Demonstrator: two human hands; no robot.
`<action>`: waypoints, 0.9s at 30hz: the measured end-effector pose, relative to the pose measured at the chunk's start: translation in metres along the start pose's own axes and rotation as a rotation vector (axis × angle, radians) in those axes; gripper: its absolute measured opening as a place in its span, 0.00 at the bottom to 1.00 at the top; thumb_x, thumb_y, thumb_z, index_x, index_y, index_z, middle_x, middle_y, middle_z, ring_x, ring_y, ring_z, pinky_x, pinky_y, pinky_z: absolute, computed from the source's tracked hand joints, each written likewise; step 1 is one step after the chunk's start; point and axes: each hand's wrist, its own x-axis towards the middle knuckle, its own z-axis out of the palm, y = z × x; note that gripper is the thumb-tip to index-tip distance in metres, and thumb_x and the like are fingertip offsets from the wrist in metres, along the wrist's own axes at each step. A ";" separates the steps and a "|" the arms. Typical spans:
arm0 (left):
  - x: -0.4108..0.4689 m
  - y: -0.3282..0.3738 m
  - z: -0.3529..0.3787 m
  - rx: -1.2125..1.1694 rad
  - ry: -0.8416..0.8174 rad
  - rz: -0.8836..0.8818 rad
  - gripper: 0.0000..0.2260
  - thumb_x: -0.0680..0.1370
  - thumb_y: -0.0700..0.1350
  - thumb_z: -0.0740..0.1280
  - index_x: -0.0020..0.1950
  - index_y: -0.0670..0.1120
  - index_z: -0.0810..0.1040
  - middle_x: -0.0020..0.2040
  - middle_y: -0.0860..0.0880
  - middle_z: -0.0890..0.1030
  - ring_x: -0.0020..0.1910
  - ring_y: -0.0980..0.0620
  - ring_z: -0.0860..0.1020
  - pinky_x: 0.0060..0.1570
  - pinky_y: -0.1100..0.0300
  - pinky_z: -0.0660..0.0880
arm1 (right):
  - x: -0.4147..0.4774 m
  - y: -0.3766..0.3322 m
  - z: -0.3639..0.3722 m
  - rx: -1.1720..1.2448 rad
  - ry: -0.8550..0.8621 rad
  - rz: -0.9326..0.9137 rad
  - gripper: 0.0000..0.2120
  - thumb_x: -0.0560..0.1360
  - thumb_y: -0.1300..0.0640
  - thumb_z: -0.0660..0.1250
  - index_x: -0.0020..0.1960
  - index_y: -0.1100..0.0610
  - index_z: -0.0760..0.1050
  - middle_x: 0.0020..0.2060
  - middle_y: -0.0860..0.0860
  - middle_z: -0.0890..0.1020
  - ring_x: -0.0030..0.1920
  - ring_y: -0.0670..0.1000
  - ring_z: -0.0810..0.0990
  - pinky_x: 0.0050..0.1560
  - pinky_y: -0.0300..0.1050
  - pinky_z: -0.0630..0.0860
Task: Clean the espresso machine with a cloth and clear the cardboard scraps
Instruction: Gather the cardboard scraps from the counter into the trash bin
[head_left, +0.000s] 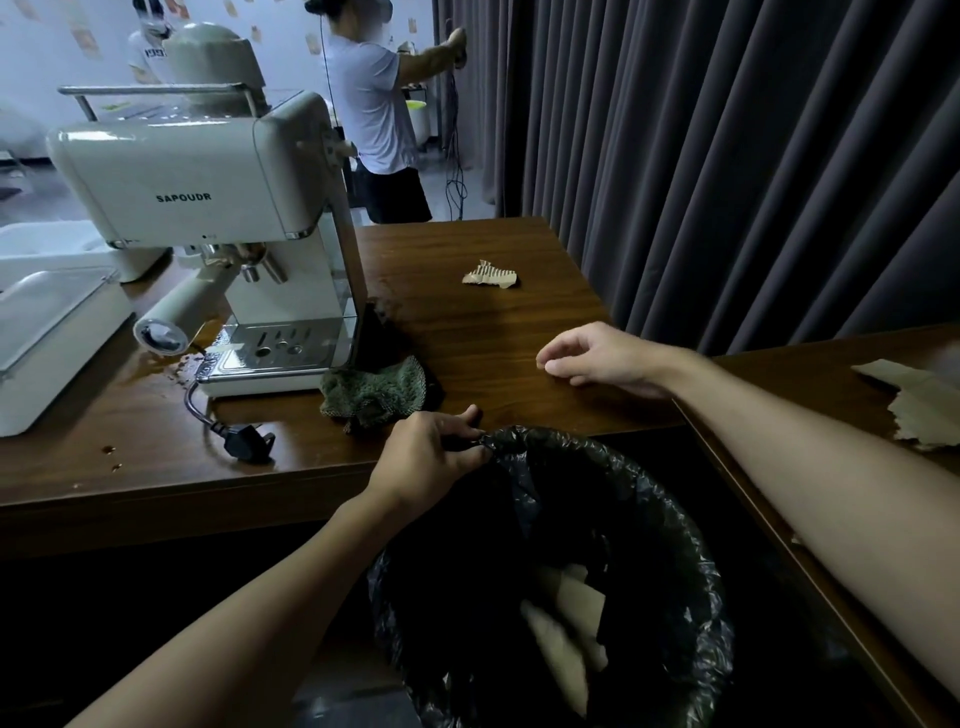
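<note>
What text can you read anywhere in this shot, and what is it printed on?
"SAPOUDR": dark capitals on the cream front of the espresso machine.
Lettering on the white shirt of a person at the back: too blurred to read.
Paper notes stuck on the far wall: too small to read.
No other text shows.

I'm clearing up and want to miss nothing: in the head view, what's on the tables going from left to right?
White lidded box → espresso machine → green cloth → small cardboard scrap → right hand → large cardboard piece on the side table. The plug and left hand overlap others, so left out.
</note>
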 end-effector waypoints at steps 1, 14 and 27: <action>0.000 0.000 0.000 -0.005 -0.007 -0.003 0.15 0.73 0.45 0.77 0.59 0.45 0.85 0.68 0.53 0.78 0.66 0.58 0.76 0.62 0.65 0.72 | 0.008 0.001 0.003 -0.033 0.061 -0.022 0.14 0.78 0.58 0.67 0.63 0.55 0.76 0.61 0.51 0.78 0.63 0.50 0.76 0.61 0.44 0.73; 0.004 -0.011 0.004 -0.036 -0.003 -0.012 0.15 0.73 0.43 0.77 0.59 0.46 0.85 0.68 0.55 0.77 0.64 0.63 0.75 0.53 0.81 0.69 | 0.134 -0.003 0.009 -0.291 0.223 -0.039 0.34 0.76 0.48 0.65 0.78 0.49 0.55 0.77 0.52 0.58 0.76 0.55 0.57 0.75 0.54 0.58; -0.004 -0.010 0.003 -0.051 0.006 -0.006 0.14 0.73 0.44 0.78 0.58 0.47 0.86 0.68 0.57 0.77 0.63 0.69 0.74 0.55 0.79 0.69 | 0.163 0.016 0.003 -0.691 0.282 -0.086 0.29 0.81 0.40 0.47 0.79 0.49 0.51 0.78 0.49 0.57 0.78 0.49 0.51 0.75 0.59 0.45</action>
